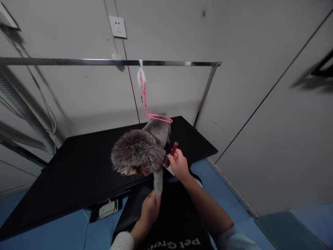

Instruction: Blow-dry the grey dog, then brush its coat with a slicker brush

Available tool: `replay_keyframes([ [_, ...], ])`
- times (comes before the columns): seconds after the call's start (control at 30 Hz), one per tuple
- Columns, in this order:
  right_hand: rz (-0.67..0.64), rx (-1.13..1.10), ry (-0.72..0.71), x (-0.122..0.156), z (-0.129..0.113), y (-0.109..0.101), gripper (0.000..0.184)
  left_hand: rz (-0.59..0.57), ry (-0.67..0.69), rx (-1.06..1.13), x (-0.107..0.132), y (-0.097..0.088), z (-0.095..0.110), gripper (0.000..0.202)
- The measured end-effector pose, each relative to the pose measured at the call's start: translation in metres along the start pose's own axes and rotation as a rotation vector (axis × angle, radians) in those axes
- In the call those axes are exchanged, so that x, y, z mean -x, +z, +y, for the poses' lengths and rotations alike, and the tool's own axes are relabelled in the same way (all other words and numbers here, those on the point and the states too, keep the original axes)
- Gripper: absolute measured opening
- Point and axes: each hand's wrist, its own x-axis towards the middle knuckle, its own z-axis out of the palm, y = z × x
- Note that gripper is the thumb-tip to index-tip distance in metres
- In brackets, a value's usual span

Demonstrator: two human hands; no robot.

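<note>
A gray furry animal [137, 149] was at the centre of the frame, on a black worktop [85, 166]. One of its legs [158, 178] reached down toward the lower middle, where the left hand [150, 210] was closed around the leg's end. Just right of centre, the right hand [180, 165] gripped a red tool [172, 152] close beside the animal, its fingers curled. A pink leash [145, 100] hung from a metal bar [91, 62] across the upper left and middle, its loop at the animal's far end.
</note>
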Motion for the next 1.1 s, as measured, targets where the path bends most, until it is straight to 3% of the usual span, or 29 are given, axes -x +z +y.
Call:
replay_keyframes([
  [0.13, -0.237, 0.007, -0.05, -0.005, 0.001, 0.001, 0.009, 0.071, -0.02, 0.214, -0.003, -0.003, 0.007, 0.011],
  [0.17, -0.219, -0.008, -0.041, -0.006, 0.001, 0.001, 0.009, 0.088, -0.019, 0.304, -0.003, -0.003, 0.008, 0.009],
  [0.27, 0.032, -0.045, -0.041, -0.008, 0.0, -0.001, 0.017, 0.101, -0.022, 0.488, -0.004, -0.003, 0.009, 0.006],
  [0.3, 0.016, -0.06, -0.058, -0.007, -0.001, -0.001, 0.018, 0.098, -0.039, 0.494, -0.004, -0.003, 0.008, 0.004],
  [0.4, -0.292, -0.136, -0.042, -0.001, 0.002, 0.0, 0.011, 0.062, -0.128, 0.462, -0.004, -0.002, 0.008, 0.01],
  [0.43, -0.32, -0.163, -0.013, 0.001, 0.003, 0.0, 0.01, 0.04, -0.155, 0.467, -0.004, -0.003, 0.008, 0.015],
  [0.53, -0.087, -0.181, 0.02, 0.003, 0.005, -0.003, 0.02, -0.044, -0.2, 0.531, -0.004, -0.007, 0.008, 0.022],
  [0.57, -0.08, -0.178, 0.004, 0.004, 0.005, -0.004, 0.023, -0.065, -0.209, 0.552, -0.005, -0.009, 0.009, 0.023],
  [0.67, -0.313, -0.201, 0.006, 0.009, 0.003, -0.005, 0.017, -0.113, -0.241, 0.602, -0.006, -0.015, 0.009, 0.029],
  [0.7, -0.322, -0.213, 0.025, 0.01, 0.003, -0.005, 0.015, -0.129, -0.244, 0.623, -0.006, -0.017, 0.008, 0.031],
  [0.8, -0.039, -0.225, 0.033, 0.011, 0.002, -0.003, 0.019, -0.174, -0.221, 0.704, -0.007, -0.02, 0.006, 0.04],
  [0.83, -0.013, -0.243, 0.022, 0.011, 0.002, -0.002, 0.021, -0.192, -0.213, 0.724, -0.007, -0.022, 0.004, 0.042],
  [0.97, -0.301, -0.37, 0.071, 0.011, 0.009, 0.002, 0.016, -0.292, -0.201, 0.769, -0.005, -0.03, -0.001, 0.042],
  [1.1, 0.023, -0.393, 0.072, 0.01, 0.013, 0.002, 0.023, -0.321, -0.135, 0.837, -0.003, -0.044, -0.001, 0.038],
])
